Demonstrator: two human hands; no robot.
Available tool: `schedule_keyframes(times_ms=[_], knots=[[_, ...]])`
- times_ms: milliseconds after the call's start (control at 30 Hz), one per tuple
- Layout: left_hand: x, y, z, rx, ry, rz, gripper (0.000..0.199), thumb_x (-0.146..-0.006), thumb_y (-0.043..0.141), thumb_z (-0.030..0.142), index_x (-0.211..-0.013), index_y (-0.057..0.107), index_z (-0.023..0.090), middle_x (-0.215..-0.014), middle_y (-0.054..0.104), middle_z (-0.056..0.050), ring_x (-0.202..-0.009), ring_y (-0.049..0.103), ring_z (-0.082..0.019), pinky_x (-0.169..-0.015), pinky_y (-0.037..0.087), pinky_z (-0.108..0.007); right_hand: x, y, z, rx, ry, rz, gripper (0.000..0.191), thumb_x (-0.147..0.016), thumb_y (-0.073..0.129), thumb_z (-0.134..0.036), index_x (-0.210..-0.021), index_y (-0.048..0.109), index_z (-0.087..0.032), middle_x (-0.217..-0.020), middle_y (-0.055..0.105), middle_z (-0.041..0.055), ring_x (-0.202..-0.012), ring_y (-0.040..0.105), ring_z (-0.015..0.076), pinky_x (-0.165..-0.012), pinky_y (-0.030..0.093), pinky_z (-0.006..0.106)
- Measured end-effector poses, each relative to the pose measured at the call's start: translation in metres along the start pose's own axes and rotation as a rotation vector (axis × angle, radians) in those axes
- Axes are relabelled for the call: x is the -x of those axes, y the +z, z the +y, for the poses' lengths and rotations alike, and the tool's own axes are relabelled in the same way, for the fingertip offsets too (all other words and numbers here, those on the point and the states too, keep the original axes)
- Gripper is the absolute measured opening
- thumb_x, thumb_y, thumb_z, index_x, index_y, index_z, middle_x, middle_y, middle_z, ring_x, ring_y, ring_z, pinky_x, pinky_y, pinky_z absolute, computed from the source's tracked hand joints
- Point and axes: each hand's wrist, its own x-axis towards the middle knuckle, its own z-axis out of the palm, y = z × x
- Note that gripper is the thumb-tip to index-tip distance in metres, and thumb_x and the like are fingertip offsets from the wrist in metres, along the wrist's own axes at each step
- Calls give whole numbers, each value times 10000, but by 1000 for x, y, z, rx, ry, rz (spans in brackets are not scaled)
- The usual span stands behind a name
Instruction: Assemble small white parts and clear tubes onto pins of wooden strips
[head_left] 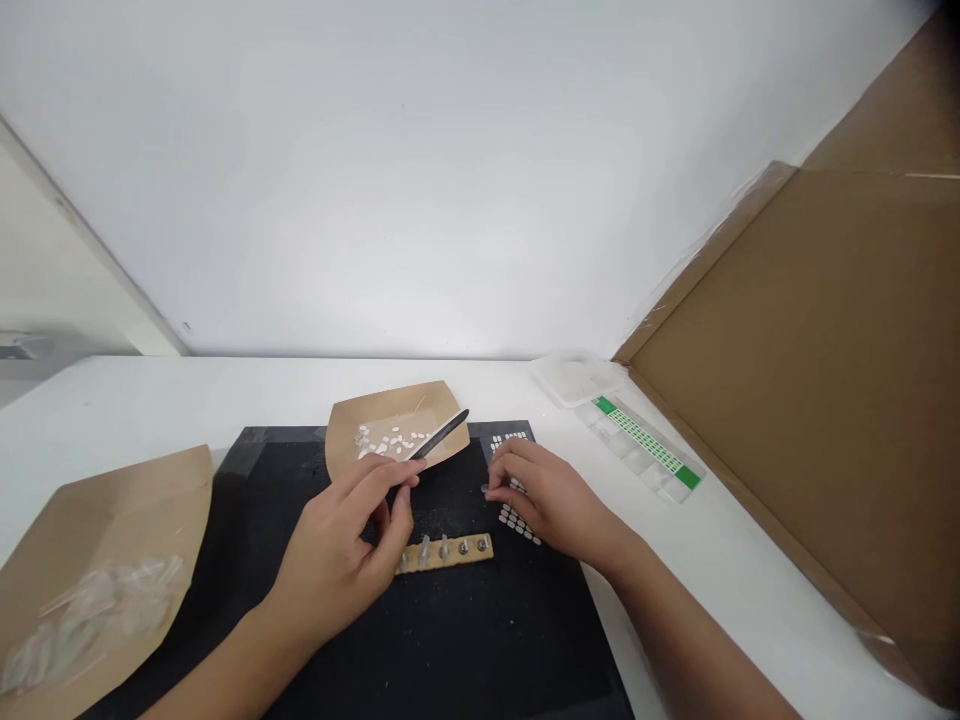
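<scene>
Both forearms rest low over the black mat (450, 640); I see my left hand (337, 550) pinching tweezers (439, 436) toward the paper tray (397, 425), right hand (551, 495) fingers seemingly pressing a sticker sheet (517, 520) flat, steadying it.

**No readable writing in view**

From my remote seat I find no word, number, brand or sign that I can read. The nearest thing to print is on the clear strip with green ends (646, 447), lying on the white table (150, 400) at the right: it carries a green band with rows of tiny pale marks, too small for me to make out as characters. The dark sheet (508, 440) at the far edge of the black mat (450, 640) shows a grid of small white shapes, which look like blank pieces, not letters. The brown cardboard panel (810, 400) has no print on the face I see.
</scene>
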Motion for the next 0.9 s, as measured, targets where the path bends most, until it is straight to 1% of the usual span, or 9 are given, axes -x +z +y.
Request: schedule_keyframes(times_ms=[100,167,267,400,467,567,700,800,900], knots=[[0,0,1,2,-1,1,253,-987,566,145,-1204,674,216,-1084,744,-45,-922,757,-161,-651,572,-202,0,-5,-4,-137,74,17,22,-1016,665,-248,-1005,679,-235,-953,720,8,-852,656,172,-752,497,287],[0,0,1,3,-3,0,253,-988,565,145,-1205,674,216,-1076,744,-44,-917,757,-161,-651,572,-202,0,-7,-8,-216,98,35,61,-1019,671,-286,-1048,710,-249,-962,745,4,-835,667,167,-727,495,281],[-1,0,2,-1,1,4,249,-986,563,140,-1196,676,212,-1069,742,-43,-893,754,-156,-672,576,-207,0,-10,-12,-281,63,50,133,-1047,626,-317,-1065,743,-256,-974,736,15,-866,666,169,-738,496,285],[-1,0,2,2,3,9,236,-988,562,140,-1181,681,205,-1083,738,-49,-804,733,-135,-664,570,-211,1,-13,-14,-290,17,15,215,-1081,542,-302,-1056,750,-255,-952,689,28,-861,640,171,-755,495,308],[-1,-1,2,8,0,-1,236,-991,562,140,-1179,687,209,-1100,729,-51,-735,707,-113,-646,560,-208,2,-12,-14,-308,29,21,192,-1077,544,-303,-1109,729,-261,-977,684,34,-863,635,176,-737,496,312],[-1,-1,3,31,-3,-29,252,-994,565,134,-1190,695,225,-1109,705,-42,-648,655,-74,-646,553,-204,3,-8,-15,-418,98,82,157,-1038,625,-312,-1184,653,-263,-953,682,17,-834,645,170,-701,501,301],[1,1,5,97,-6,-112,291,-996,565,133,-1232,692,247,-1082,658,-27,-601,621,-49,-632,545,-205,3,-1,-24,-684,131,143,203,-979,725,-311,-1089,564,-253,-910,698,-10,-790,673,153,-718,523,300],[4,4,4,148,4,-168,308,-994,579,142,-1248,702,267,-1111,635,-33,-586,612,-37,-588,530,-194,3,1,-33,-839,161,134,267,-948,768,-286,-1031,517,-250,-919,722,-12,-797,688,144,-741,533,295],[7,6,4,203,18,-211,304,-992,610,164,-1253,714,278,-1129,621,-42,-573,599,-29,-556,522,-182,3,4,-37,-962,184,103,322,-927,799,-282,-1015,491,-250,-905,730,-20,-796,697,140,-742,542,291]])
